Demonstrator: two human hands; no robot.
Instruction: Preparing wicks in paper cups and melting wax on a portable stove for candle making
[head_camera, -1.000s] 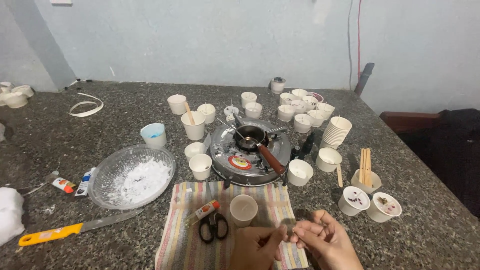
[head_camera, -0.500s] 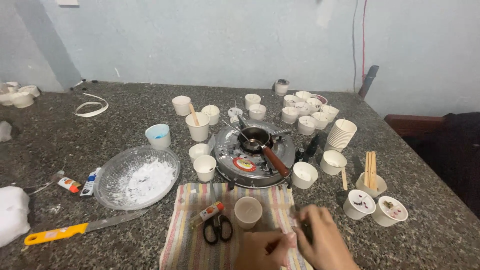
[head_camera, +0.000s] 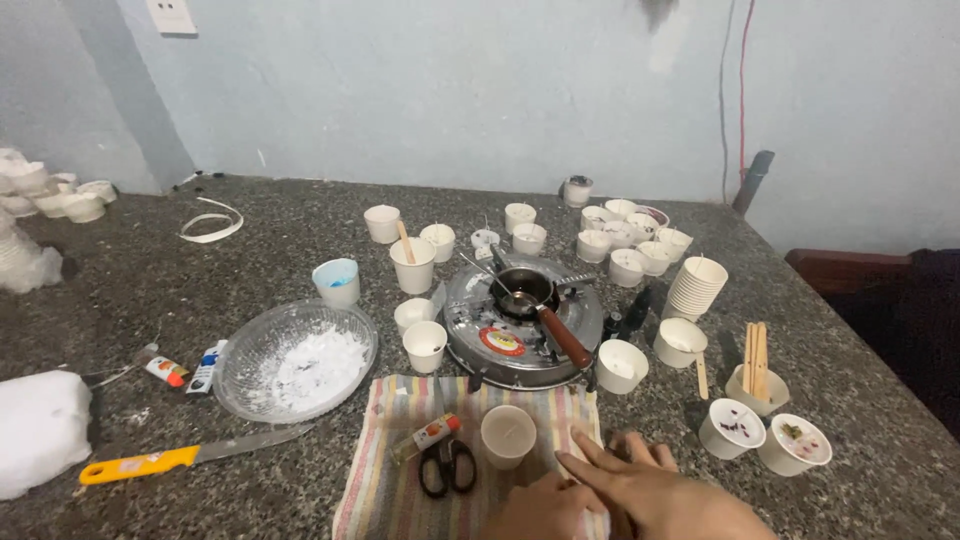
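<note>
My two hands sit at the bottom edge over a striped cloth (head_camera: 385, 490). My left hand (head_camera: 543, 507) is curled, and whatever may be inside it is hidden. My right hand (head_camera: 655, 487) lies beside and partly over it, fingers stretched out and index pointing left, with nothing seen in it. Just beyond the hands a paper cup (head_camera: 507, 436) of pale wax stands on the cloth. Black-handled scissors (head_camera: 448, 467) and a small bottle (head_camera: 427, 437) with an orange label lie to its left.
A round metal stove (head_camera: 500, 340) carries a small pot (head_camera: 528, 289) with a brown handle. Several white paper cups surround it, with a cup stack (head_camera: 698, 287) to the right. A clear bowl (head_camera: 248, 350) of white flakes and an orange-handled knife (head_camera: 180, 457) lie left. Wooden sticks (head_camera: 756, 355) stand in a cup.
My hands have dropped lower toward the bottom edge, and my right hand's fingers have stretched out flat. The view has tilted up and shifted left, so the table things sit lower.
</note>
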